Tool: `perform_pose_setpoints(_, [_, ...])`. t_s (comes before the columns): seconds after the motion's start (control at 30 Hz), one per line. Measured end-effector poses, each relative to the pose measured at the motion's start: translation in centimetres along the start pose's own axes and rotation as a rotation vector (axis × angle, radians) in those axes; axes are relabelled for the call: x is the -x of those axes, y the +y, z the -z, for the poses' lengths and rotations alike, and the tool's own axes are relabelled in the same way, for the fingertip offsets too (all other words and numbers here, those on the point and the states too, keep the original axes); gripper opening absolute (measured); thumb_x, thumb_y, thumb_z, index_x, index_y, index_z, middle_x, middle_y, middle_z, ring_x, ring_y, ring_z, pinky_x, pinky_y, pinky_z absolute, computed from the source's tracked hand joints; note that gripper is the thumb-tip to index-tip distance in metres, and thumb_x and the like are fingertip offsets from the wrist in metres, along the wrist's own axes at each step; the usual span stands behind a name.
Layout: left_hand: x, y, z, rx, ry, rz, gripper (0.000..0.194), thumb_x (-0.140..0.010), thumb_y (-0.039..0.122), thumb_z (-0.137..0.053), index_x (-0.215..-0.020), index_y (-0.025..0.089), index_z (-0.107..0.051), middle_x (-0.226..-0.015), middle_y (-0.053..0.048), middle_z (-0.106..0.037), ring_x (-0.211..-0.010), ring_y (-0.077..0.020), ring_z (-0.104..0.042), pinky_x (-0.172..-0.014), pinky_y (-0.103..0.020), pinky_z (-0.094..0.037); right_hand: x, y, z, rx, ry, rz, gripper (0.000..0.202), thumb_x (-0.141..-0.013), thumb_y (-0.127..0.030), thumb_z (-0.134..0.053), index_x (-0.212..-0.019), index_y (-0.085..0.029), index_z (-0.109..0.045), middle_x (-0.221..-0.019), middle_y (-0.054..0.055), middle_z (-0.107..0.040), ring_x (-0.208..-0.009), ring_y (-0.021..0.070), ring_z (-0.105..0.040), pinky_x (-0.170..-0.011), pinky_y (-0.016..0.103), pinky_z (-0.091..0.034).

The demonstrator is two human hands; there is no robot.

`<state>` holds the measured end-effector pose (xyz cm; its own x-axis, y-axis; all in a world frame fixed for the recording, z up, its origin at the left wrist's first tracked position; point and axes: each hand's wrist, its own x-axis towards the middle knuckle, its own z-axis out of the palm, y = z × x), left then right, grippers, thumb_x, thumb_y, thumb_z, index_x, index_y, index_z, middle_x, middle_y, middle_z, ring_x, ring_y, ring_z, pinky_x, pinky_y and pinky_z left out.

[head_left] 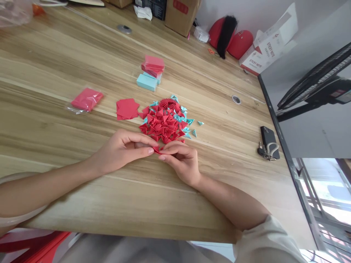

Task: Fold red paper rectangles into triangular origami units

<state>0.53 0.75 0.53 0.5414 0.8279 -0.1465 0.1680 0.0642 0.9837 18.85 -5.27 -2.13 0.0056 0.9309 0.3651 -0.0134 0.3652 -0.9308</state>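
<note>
A small piece of folded red paper [156,149] is pinched between both hands over the front half of the table. My left hand [127,148] is closed on its left end, thumb and forefinger pressed together. From the other side my right hand [182,159] grips it between thumb and fingers, which partly hide it. Just beyond lies a heap of folded red paper triangles [166,124], with light blue triangles [187,130] around its edge. A ring of joined red pieces [169,105] rests at the heap's back. Flat red paper sheets [127,109] lie left of it.
A plastic-wrapped red paper pack [87,99] lies at left. Red paper stacks [154,63] and blue paper stacks [147,82] stand behind the heap. Keys [267,151] and a black case [270,137] lie at right, near a fan [315,80]. Boxes [181,16] line the back.
</note>
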Motion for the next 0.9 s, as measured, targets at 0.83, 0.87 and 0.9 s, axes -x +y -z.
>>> perform_pose_setpoints(0.83, [-0.3,0.2,0.5,0.070,-0.239,0.095,0.019,-0.083,0.021,-0.061,-0.081,0.016,-0.079,-0.077,-0.002,-0.078,-0.074,-0.0138,-0.067,-0.070,-0.020,-0.049,1.1,-0.2,-0.2,0.377,0.095,0.115,0.002,-0.085,-0.020,-0.070,-0.083,-0.020,-0.070,-0.073,0.003,-0.076,-0.061,0.0141,-0.072,-0.056,0.023,-0.060])
perform_pose_setpoints(0.87, [-0.3,0.1,0.5,0.095,-0.237,0.101,0.019,-0.083,0.020,-0.061,-0.080,0.016,-0.079,-0.076,-0.001,-0.078,-0.073,-0.0134,-0.067,-0.071,-0.020,-0.049,1.1,-0.3,-0.1,0.426,0.085,0.181,0.003,-0.085,-0.017,-0.070,-0.084,-0.020,-0.070,-0.074,0.003,-0.076,-0.063,0.0143,-0.072,-0.058,0.023,-0.061])
perform_pose_setpoints(0.9, [-0.3,0.0,0.5,0.121,-0.233,0.103,0.019,-0.082,0.019,-0.060,-0.079,0.016,-0.079,-0.075,-0.001,-0.078,-0.073,-0.0134,-0.067,-0.072,-0.020,-0.049,1.1,-0.3,0.0,0.465,0.069,0.246,0.005,-0.085,-0.014,-0.069,-0.085,-0.020,-0.070,-0.075,0.003,-0.077,-0.066,0.0145,-0.073,-0.061,0.023,-0.062])
